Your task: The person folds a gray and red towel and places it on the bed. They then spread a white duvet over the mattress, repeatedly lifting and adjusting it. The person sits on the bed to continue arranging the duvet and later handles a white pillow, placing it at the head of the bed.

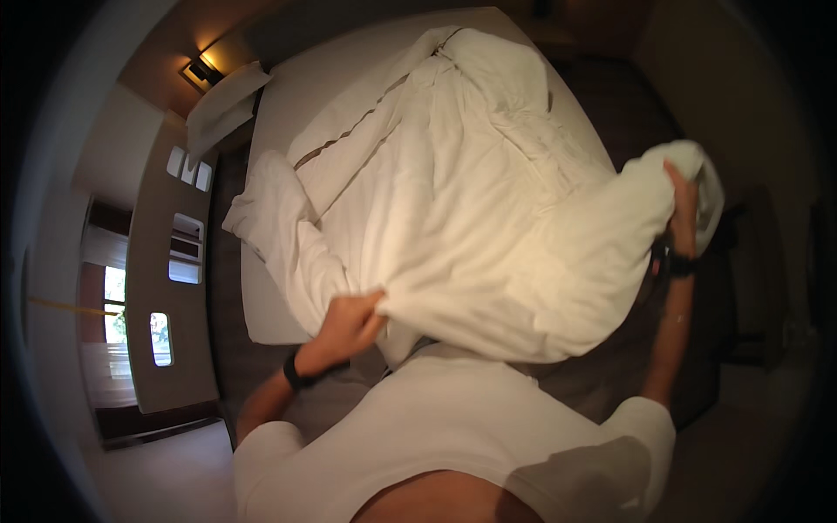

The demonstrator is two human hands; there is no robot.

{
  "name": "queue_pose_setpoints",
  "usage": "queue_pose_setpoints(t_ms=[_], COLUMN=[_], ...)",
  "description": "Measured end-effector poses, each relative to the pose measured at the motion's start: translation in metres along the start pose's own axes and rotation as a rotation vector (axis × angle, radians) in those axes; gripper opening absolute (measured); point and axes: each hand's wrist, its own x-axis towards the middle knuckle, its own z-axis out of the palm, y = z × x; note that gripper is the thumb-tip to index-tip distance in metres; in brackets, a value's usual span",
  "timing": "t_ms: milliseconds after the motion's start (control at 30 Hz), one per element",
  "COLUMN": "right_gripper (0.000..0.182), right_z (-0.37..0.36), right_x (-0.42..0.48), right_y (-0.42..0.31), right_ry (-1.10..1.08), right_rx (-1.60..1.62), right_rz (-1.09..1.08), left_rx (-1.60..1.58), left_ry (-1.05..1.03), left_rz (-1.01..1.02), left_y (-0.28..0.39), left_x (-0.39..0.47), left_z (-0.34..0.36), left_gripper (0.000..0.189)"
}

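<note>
A white duvet lies rumpled across a bed, its near edge lifted in front of my body. My left hand pinches that near edge with closed fingers. Out to the right, my right hand grips a raised, bunched corner of the duvet, away from the mattress. A dark strip shows along an edge or opening in the duvet's upper left part. Under the duvet, the white-covered mattress is visible at the left and far sides. Black bands circle both my wrists.
White pillows rest beyond the bed's left side, below a lit wall lamp. A pale partition with cut-out openings stands at the left, before a curtained window. Dark furniture is dimly visible at the right.
</note>
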Motion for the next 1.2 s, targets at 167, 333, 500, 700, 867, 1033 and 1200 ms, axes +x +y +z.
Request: queue_pose_setpoints(t_ms=[167, 333, 500, 700, 867, 1033, 1200], right_gripper=[0.038, 0.049, 0.054, 0.057, 0.049, 0.046, 0.031], right_z=[0.056, 0.244, 0.275, 0.311, 0.311, 0.347, 0.382], right_x=[0.123, 0.022, -0.066, -0.128, -0.132, -0.152, -0.184], right_y=[-0.028, 0.089, 0.256, 0.329, 0.331, 0.210, 0.235], right_ry=[-0.114, -0.631, -1.110, -0.902, -0.205, -0.158, -0.405], right_rx=[0.155, -0.214, -0.428, -0.267, 0.250, -0.013, -0.156], right_rz=[-0.224, -0.012, 0.365, 0.747, 0.697, -0.023, -0.284], left_rx=[-0.471, -1.168, -1.432, -1.597, -1.037, -0.077, -0.216], left_ry=[0.430, 0.336, -0.019, -0.404, -0.272, 0.106, 0.305], left_rz=[-0.144, -1.077, -0.925, -0.879, -0.979, -0.638, -0.089], left_y=[-0.175, -0.382, -0.359, -0.263, -0.237, -0.305, -0.210], left_x=[0.138, 0.106, 0.115, 0.072, 0.004, -0.038, 0.044], left_z=[-0.009, 0.038, 0.123, 0.093, 0.079, 0.091, 0.126], left_gripper=[0.027, 0.040, 0.043, 0.031, 0.041, 0.044, 0.054])
